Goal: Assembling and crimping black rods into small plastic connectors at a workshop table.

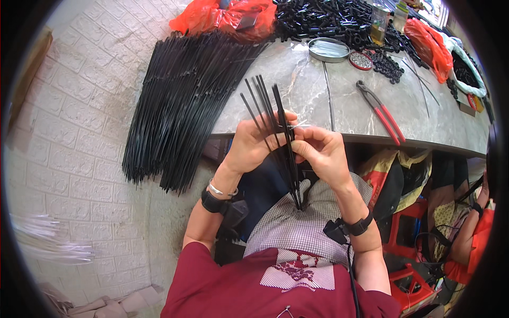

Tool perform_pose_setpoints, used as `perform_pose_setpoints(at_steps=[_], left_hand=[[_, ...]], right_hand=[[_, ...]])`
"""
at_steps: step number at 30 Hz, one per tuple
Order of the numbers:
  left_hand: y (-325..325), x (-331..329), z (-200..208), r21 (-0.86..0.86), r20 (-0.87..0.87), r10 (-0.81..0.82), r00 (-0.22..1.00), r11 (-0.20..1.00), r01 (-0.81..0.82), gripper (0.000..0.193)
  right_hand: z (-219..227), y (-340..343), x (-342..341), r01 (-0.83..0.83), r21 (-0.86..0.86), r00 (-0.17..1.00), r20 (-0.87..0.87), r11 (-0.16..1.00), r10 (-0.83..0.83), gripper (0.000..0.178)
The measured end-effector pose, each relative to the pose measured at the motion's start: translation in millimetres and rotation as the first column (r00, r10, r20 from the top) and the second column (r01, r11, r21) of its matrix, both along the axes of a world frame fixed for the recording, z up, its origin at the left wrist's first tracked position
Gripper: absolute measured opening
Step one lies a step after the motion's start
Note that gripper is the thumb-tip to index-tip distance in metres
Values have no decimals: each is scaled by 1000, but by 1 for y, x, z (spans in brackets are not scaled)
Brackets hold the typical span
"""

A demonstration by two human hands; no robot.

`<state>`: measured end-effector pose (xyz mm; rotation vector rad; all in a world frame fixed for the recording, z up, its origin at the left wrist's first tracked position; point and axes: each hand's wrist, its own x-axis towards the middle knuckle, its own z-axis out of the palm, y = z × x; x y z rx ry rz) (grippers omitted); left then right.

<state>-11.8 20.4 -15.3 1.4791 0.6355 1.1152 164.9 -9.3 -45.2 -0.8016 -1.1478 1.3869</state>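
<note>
My left hand (256,142) is wrapped round a small fan of thin black rods (261,100). They stand slanted in front of me, upper ends spread over the table edge and lower ends gathered above the checked cloth (275,225) on my lap. My right hand (322,155) is closed beside them, thumb and forefinger pinched together near the middle of the rods. A few thin silvery pins (301,125) stick out at these fingertips. Exactly where the pins meet the rods is hidden by the fingers.
A large bundle of black rods (185,95) overhangs the table's left edge. Behind stand a round tin of silvery pins (328,50), a heap of black tubes (323,18) and a red bag (228,18). Red-handled pincers (382,114) lie right. Another person's arm (469,228) shows far right.
</note>
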Motion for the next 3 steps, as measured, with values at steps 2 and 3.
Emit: perform_pose_setpoints(at_steps=[2,3], left_hand=[[3,-4,4,17,-135,-50,990,998,53,45],[5,-8,5,7,-153,-93,984,995,95,46]], right_hand=[[-4,2,2,-22,-19,999,-36,1000,21,13],[-7,4,2,-45,-35,996,-74,998,42,17]])
